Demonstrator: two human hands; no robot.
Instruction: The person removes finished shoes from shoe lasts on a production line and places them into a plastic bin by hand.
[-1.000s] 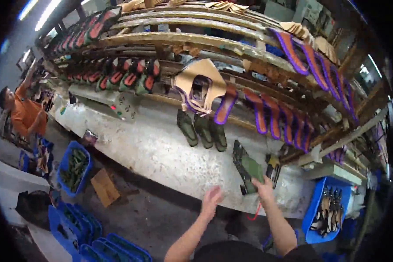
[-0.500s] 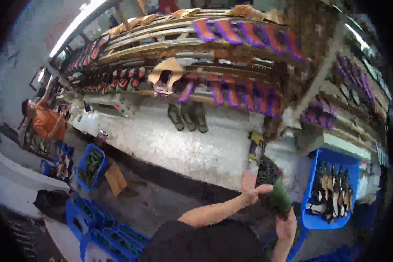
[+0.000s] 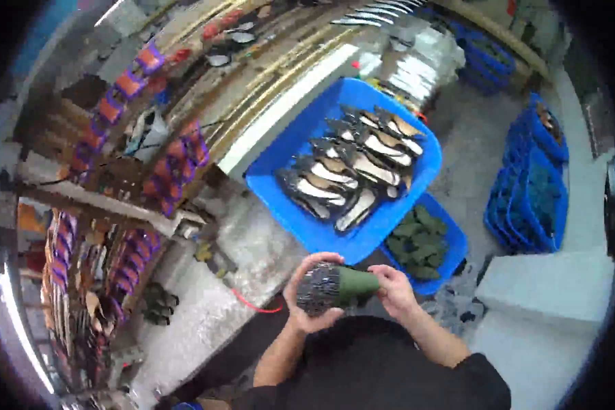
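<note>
In the head view, a stack of green shoe soles (image 3: 335,287) is held in front of the body by both hands. The left hand (image 3: 307,301) is wrapped around the dark, treaded end of the stack, with the fingers curled over its top and the thumb underneath, so this grip is clamped on the stack. The right hand (image 3: 394,290) is closed on the green end of the same stack, with the fingertips pressed on it from the right side. The stack is carried lying roughly level, in the air, above the dark clothing of the person and just below the edge of a large blue crate (image 3: 280,184).

In this large blue crate, many dark shoe parts with pale insides (image 3: 352,171) are laid in overlapping rows. A smaller blue crate (image 3: 458,242) is seen partly under it, to the right, and green soles (image 3: 417,242) are piled in it. Further to the right, a row of stacked blue crates (image 3: 526,198) is standing on the floor. On the left, wooden racks (image 3: 116,171) are filled with purple and red soles (image 3: 178,160). A pale, stained surface (image 3: 205,307) runs beside the racks, and a few dark green soles (image 3: 158,307) are lying on it, well apart from the hands.
</note>
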